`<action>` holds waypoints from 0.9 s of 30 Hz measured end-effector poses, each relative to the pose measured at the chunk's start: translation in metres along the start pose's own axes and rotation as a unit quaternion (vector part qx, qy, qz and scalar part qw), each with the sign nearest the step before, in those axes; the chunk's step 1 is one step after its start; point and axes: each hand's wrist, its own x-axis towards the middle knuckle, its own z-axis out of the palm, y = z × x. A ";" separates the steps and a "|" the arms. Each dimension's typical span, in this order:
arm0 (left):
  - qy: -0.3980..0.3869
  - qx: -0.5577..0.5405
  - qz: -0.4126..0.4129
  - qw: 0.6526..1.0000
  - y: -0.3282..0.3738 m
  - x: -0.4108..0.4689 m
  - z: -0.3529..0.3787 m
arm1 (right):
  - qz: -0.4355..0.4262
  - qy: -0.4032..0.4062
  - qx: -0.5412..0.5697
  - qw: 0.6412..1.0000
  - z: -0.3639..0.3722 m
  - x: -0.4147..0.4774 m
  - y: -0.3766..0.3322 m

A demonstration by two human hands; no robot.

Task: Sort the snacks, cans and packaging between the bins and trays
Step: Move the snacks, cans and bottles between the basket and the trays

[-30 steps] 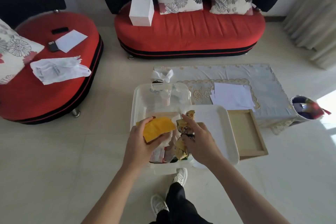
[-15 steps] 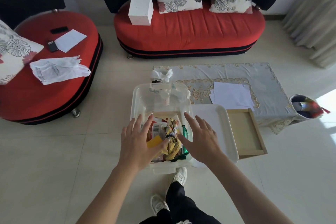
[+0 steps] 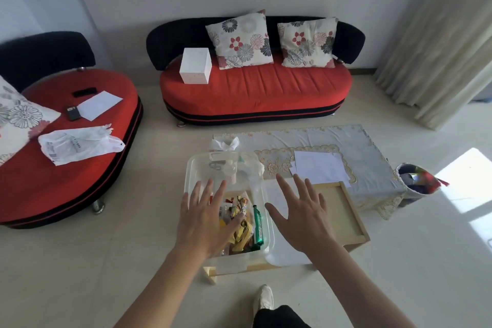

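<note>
A clear plastic bin point(image 3: 197, 168) sits on the floor before me, its near half filled with snack wrappers point(image 3: 241, 224), mostly yellow, and a green packet point(image 3: 257, 225). My left hand point(image 3: 205, 217) hovers flat over the bin's left side, fingers spread, holding nothing. My right hand point(image 3: 302, 214) is spread open over a white tray point(image 3: 282, 258) to the right of the bin. A wooden tray point(image 3: 346, 218) lies beyond the white one, partly hidden by my right hand.
A low table with a grey cloth point(image 3: 367, 152) and white papers point(image 3: 318, 170) stands behind the trays. A small waste basket point(image 3: 418, 184) is at the right. Red sofas point(image 3: 255, 90) stand behind and to the left. My shoe point(image 3: 263, 298) is below the bin.
A second ago my left hand held a yellow packet and my right held wrappers; both let go into the bin. Both hands are now open, and the right has moved right, over the white tray.
</note>
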 end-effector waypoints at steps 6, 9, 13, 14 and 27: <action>0.002 0.007 0.053 0.999 0.049 -0.006 -0.014 | 0.044 0.039 -0.004 0.998 -0.015 -0.035 0.037; 0.010 0.015 0.080 0.997 0.082 -0.011 -0.016 | 0.064 0.060 -0.009 0.996 -0.021 -0.056 0.060; 0.008 0.026 0.115 0.993 0.133 -0.024 -0.013 | 0.098 0.078 0.008 0.992 -0.032 -0.093 0.101; 0.009 0.025 0.124 0.992 0.147 -0.028 -0.011 | 0.106 0.081 0.008 0.991 -0.036 -0.105 0.114; -0.022 -0.021 0.279 0.960 0.377 -0.139 0.012 | 0.251 0.156 0.029 0.955 -0.089 -0.320 0.284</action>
